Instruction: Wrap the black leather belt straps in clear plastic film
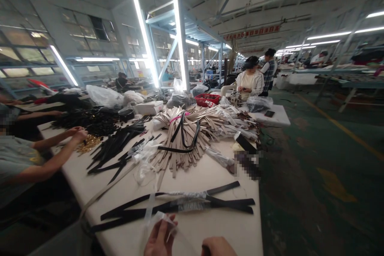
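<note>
My left hand [161, 237] is at the bottom edge of the view, its fingers pinched on a piece of clear plastic film [158, 217]. To its right, my right hand [218, 246] is curled closed and partly cut off by the frame. A dark bit shows at its near side, too little to name. Just beyond both hands, black straps [129, 213] lie crosswise on the pale table [237, 234], with clear plastic wrapped around their middles. A narrow translucent strip [150, 204] runs over the straps near my left hand.
A large fanned bundle of beige strips [180, 156] with a black strap [196, 136] on top covers the table's middle. Black straps [118, 144] and gold pieces [89, 143] lie left, by a co-worker's hands [78, 133]. Farther off are a red basket [207, 99] and a seated person [250, 82].
</note>
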Tool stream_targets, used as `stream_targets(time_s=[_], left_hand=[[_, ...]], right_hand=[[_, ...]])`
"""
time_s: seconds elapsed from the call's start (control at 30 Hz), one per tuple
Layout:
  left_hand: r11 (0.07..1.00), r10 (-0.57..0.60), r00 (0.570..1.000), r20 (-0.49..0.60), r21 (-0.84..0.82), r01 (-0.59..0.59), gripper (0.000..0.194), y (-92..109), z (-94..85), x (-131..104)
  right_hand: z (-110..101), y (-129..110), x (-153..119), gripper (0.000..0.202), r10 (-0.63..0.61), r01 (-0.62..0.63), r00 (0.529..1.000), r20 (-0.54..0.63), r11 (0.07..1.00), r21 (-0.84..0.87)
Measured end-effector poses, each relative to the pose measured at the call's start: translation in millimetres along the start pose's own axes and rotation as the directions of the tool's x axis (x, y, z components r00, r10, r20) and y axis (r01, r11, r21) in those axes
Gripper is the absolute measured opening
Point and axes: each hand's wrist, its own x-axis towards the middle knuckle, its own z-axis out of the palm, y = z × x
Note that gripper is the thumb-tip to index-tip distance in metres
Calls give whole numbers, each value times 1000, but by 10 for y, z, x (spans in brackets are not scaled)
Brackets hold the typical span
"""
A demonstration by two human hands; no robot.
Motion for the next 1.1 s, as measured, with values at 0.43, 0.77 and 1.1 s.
stream_targets(time_s=[0.43,0.77,1.1], left_hand=[[994,41,983,177,97,-59,32,-251,31,-522],[945,172,979,108,264,-195,38,-15,-292,-100],[964,45,943,329,233,-128,59,150,-520,-17]], right_hand=[[-154,-572,-133,25,-223,242,970,-101,927,285],[-42,-466,-184,20,-158,124,985,74,931,343],[-101,-242,10,19,24,-111,981,191,881,460]])
